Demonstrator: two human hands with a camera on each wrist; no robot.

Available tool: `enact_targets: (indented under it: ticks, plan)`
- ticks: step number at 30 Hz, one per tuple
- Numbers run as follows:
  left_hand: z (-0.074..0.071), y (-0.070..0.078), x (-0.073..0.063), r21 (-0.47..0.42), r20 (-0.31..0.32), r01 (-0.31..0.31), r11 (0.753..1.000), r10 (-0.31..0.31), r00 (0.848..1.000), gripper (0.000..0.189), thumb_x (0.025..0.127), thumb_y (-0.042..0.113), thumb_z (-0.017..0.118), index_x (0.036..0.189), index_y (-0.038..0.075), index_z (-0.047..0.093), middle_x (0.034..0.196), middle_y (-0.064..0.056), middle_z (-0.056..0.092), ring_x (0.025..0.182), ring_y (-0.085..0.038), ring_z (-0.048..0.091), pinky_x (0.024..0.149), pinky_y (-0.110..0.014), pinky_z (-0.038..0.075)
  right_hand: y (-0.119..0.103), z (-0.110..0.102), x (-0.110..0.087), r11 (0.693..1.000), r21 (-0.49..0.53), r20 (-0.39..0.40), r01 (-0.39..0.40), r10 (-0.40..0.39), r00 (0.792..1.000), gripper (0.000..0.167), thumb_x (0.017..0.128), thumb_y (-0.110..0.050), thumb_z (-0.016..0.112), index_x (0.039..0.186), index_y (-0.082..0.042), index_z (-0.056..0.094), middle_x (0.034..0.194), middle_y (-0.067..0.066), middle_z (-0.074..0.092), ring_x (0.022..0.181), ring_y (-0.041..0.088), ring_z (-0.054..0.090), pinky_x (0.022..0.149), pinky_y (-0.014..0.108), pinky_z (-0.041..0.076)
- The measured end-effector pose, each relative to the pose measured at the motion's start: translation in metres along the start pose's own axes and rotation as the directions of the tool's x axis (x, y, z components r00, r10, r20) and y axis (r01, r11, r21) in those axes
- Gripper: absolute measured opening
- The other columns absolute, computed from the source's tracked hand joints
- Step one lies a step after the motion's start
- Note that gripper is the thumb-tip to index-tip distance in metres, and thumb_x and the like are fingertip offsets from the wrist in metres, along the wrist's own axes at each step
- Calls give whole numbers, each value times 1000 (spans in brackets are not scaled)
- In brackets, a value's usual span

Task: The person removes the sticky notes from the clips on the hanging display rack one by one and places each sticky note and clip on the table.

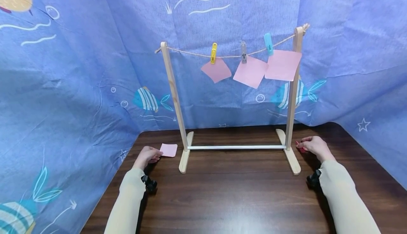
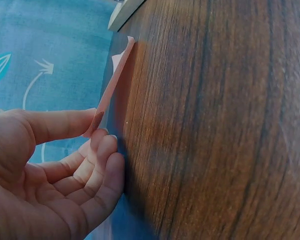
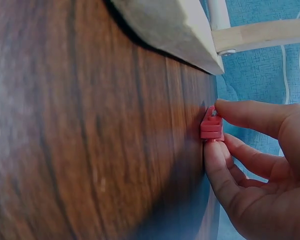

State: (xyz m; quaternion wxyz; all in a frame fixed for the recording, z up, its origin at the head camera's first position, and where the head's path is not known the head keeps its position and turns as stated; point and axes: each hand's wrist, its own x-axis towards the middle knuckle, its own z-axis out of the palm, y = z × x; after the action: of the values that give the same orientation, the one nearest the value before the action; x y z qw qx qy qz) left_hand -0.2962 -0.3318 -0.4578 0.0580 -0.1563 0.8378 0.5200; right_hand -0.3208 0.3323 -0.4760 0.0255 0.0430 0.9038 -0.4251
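Observation:
Between thumb and fingers, my left hand pinches the edge of a pink paper square left of the wooden stand. In the left wrist view the paper appears almost edge-on, low over the table. On the right, beside the stand's foot, my right hand holds a red clothespin by its sides, close to the tabletop. Three pink papers hang from the stand's string: one under a yellow clothespin, one under a grey clothespin, one under a light-blue clothespin.
The wooden stand has a left post, a right post and a white crossbar low between its feet. It stands on a dark wood table. A blue cloth with fish prints hangs behind and on both sides.

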Motion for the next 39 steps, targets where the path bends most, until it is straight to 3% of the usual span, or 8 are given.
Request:
enact_targets:
  ticks: [12,19,24,27,30,36,39]
  plan:
    - [0,2,4,25,-12,55,998,-55,998,16,90,4,68,95,-12,68,69,-3,64,59,-11,58,60,-24,54,-5,1,1,998,65,28,-19,17,999,61,88,-13,72,128,25,46,81,-2,65,67,3,59,62,19,53]
    - [-4,5,-2,59,36,37,998,-39,999,26,96,11,65,105,-14,65,75,-5,66,62,-12,58,64,-26,54,-3,-7,-3,999,36,13,10,-10,1000,58,91,-13,64,131,24,45,116,34,58,76,8,60,65,23,56]
    - [-15,13,-7,17,31,-24,1000,23,999,31,99,15,62,113,-14,58,75,-3,61,60,-10,58,61,-24,54,-12,-22,-9,996,-12,-32,89,-89,995,50,93,-9,53,133,21,46,122,37,59,83,16,63,67,29,57]
    - [-24,27,-11,-24,9,-77,997,77,997,34,100,13,62,118,-14,54,76,-2,58,60,-9,55,58,-23,53,-27,-37,-14,988,-81,-94,133,-140,986,48,97,-16,53,134,16,50,117,34,63,83,21,67,70,34,54]
    - [-35,45,-16,-33,-29,-140,990,139,990,36,99,12,62,121,-16,53,78,-2,60,60,-7,56,57,-22,53,-44,-51,-19,976,-151,-169,160,-185,968,48,100,-25,57,133,11,55,111,31,67,75,11,64,70,31,47]
    - [-53,85,-36,-7,-89,-247,969,245,965,42,99,12,63,129,-16,53,86,1,65,65,-4,61,63,-19,56,-73,-78,-31,963,-164,-276,216,-255,927,51,101,-32,61,133,6,58,111,26,68,71,-15,45,65,22,42]
    - [-59,102,-46,20,-126,-293,956,293,948,44,100,17,63,133,-11,54,92,2,64,70,-3,62,65,-18,55,-88,-90,-41,958,-139,-321,251,-283,904,51,100,-34,62,133,5,58,96,-5,71,71,-21,42,64,16,41]
